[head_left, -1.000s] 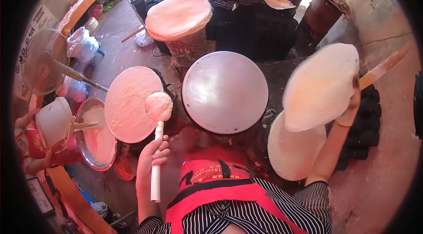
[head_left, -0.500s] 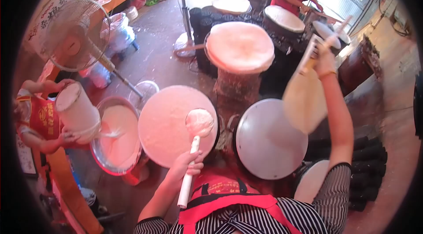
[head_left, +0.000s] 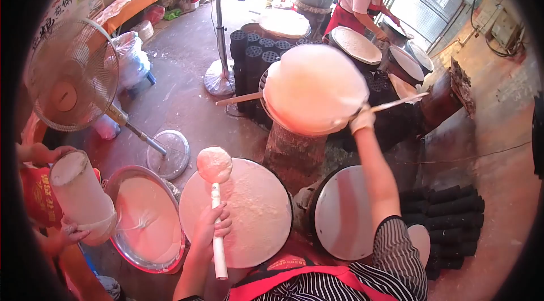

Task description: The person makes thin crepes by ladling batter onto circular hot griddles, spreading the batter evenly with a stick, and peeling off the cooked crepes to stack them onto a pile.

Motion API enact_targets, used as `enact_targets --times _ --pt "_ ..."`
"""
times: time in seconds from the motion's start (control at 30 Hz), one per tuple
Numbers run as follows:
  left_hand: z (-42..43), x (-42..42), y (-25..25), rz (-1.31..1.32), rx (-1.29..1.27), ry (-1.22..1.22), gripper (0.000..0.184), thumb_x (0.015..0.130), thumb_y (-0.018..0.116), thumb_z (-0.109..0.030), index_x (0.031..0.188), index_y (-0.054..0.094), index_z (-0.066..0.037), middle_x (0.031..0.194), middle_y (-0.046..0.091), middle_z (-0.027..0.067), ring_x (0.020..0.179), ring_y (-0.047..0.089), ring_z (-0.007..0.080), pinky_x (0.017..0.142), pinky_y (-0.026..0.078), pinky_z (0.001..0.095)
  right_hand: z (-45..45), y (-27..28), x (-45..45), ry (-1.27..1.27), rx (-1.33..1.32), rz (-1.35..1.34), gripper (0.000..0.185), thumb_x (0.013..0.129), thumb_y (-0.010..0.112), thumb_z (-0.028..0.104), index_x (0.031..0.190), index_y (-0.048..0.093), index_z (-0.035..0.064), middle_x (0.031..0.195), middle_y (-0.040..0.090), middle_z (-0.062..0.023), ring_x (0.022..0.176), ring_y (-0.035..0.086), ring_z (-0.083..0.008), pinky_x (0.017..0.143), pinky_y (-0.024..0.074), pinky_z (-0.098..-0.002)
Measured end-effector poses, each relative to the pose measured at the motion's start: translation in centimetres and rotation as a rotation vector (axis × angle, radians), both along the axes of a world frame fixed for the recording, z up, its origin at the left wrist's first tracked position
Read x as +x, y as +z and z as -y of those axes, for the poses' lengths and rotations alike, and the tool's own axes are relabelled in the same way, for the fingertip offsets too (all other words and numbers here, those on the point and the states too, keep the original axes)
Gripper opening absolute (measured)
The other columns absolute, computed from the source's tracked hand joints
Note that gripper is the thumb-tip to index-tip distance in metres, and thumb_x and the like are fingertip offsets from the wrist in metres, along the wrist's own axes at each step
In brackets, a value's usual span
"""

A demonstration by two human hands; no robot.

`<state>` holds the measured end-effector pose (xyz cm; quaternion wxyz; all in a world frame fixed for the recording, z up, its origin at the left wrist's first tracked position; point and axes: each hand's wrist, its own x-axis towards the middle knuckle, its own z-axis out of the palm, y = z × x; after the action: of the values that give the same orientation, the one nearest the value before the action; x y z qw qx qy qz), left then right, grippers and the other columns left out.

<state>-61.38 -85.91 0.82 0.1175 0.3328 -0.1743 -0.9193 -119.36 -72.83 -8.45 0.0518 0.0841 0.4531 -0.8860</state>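
Observation:
My left hand (head_left: pixel 212 227) is closed around the white handle of a batter-coated ladle (head_left: pixel 214 165), its head raised over the back left of a round griddle covered with pale batter (head_left: pixel 249 216). Stretched forward, my right hand (head_left: pixel 362 121) grips a thin wooden stick (head_left: pixel 399 101) that points right. At that hand's fingers is the edge of a thin round pancake (head_left: pixel 314 83), spread above a round stack (head_left: pixel 306 126) on a pedestal. Whether the fingers also pinch the pancake, I cannot tell. Below my right forearm sits a bare grey griddle (head_left: pixel 345 210).
At left, a co-worker's hands hold a white bucket (head_left: pixel 82 196) beside a basin of batter (head_left: pixel 150 216). A standing fan (head_left: pixel 73 74) is behind them. Another person (head_left: pixel 360 3) works at griddles at the back. Black cylinders (head_left: pixel 453 216) are piled at right.
My right hand has swung left and forward, bringing the hanging pancake over the central stack. My left hand has moved left, lifting the ladle away from the griddle's middle.

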Motion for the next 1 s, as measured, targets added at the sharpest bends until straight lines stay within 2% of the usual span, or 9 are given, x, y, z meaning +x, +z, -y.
enact_targets --times 0.13,0.17,0.3,0.6,0.67,0.73,0.87,0.93,1.0 --pt "1.4 -0.5 -0.1 0.004 0.009 0.012 0.014 0.103 0.049 -0.010 0.114 0.043 -0.004 0.079 0.043 0.0011 0.054 0.038 0.0036 0.039 0.030 0.0155 0.3 -11.9 -0.4 -0.154 0.629 0.151 0.024 0.094 0.065 0.021 0.104 0.067 -0.0009 0.084 0.068 -0.0093 0.076 0.065 -0.0242 0.072 0.0515 -0.0388" --pt "1.4 -0.6 -0.2 0.017 0.024 0.018 0.014 0.103 0.049 -0.010 0.114 0.043 -0.004 0.079 0.043 0.0012 0.054 0.038 0.0038 0.039 0.030 0.0157 0.3 -14.3 -1.3 -0.234 0.813 0.057 0.025 0.094 0.066 0.023 0.103 0.067 -0.0001 0.085 0.071 -0.0151 0.076 0.069 -0.0305 0.071 0.0520 -0.0422" --pt "0.3 -1.0 0.0 0.014 0.032 0.005 0.013 0.103 0.048 -0.009 0.114 0.043 -0.004 0.079 0.042 0.0012 0.054 0.038 0.0041 0.039 0.030 0.0159 -0.1 -9.4 0.7 -0.277 1.219 -0.139 0.028 0.091 0.067 0.026 0.104 0.069 0.0011 0.088 0.071 -0.0216 0.084 0.071 -0.0375 0.074 0.0524 -0.0439" --pt "-6.4 -2.1 0.9 0.016 0.011 -0.106 0.007 0.104 0.047 -0.012 0.105 0.042 -0.007 0.076 0.041 0.0010 0.053 0.037 0.0038 0.039 0.030 0.0167 -5.6 -9.0 0.3 -0.149 1.143 -0.149 0.037 0.090 0.070 0.033 0.103 0.069 -0.0014 0.083 0.071 -0.0170 0.077 0.069 -0.0338 0.074 0.0516 -0.0443" --pt "-8.8 -2.7 1.6 0.067 -0.106 -0.190 0.007 0.103 0.046 -0.010 0.100 0.040 -0.009 0.076 0.041 0.0008 0.053 0.037 0.0042 0.039 0.030 0.0168 -10.7 -10.5 1.6 -0.099 0.727 -0.027 0.038 0.094 0.067 0.038 0.098 0.069 0.0010 0.069 0.063 -0.0068 0.059 0.062 -0.0236 0.059 0.0495 -0.0405" --pt "-11.5 -3.2 2.3 0.100 -0.178 -0.264 0.006 0.103 0.045 -0.011 0.101 0.040 -0.010 0.076 0.041 0.0004 0.052 0.037 0.0050 0.039 0.030 0.0175 -18.5 -2.5 11.3 0.258 0.394 0.057 0.032 0.098 0.060 0.044 0.096 0.064 0.0121 0.060 0.043 0.0078 0.044 0.037 -0.0033 0.040 0.0289 -0.0236" --pt "-18.7 -5.2 3.2 0.191 -0.315 -0.447 0.008 0.101 0.047 -0.012 0.103 0.039 -0.011 0.075 0.042 -0.0001 0.051 0.038 0.0080 0.040 0.031 0.0210 -38.2 1.7 26.6 0.486 0.625 -0.173 0.040 0.103 0.052 0.036 0.127 0.062 0.0056 0.071 0.053 0.0034 0.051 0.044 -0.0072 0.048 0.0377 -0.0240" --pt "-23.4 -7.6 3.0 0.229 -0.460 -0.547 0.009 0.101 0.047 -0.015 0.105 0.040 -0.011 0.071 0.040 -0.0011 0.052 0.039 0.0082 0.040 0.033 0.0230 -46.7 4.1 31.8 0.577 0.995 -0.506 0.042 0.105 0.049 0.026 0.141 0.053 0.0042 0.082 0.066 -0.0043 0.062 0.060 -0.0144 0.058 0.0490 -0.0292" --pt "-28.2 -10.7 2.6 0.246 -0.816 -0.686 0.017 0.099 0.052 -0.019 0.107 0.043 -0.007 0.069 0.051 0.0073 0.053 0.052 0.0188 0.043 0.041 0.0342 -52.6 4.7 33.9 0.546 1.121 -0.909 0.043 0.104 0.049 0.017 0.146 0.049 0.0078 0.101 0.071 -0.0124 0.075 0.070 -0.0251 0.065 0.0546 -0.0376"
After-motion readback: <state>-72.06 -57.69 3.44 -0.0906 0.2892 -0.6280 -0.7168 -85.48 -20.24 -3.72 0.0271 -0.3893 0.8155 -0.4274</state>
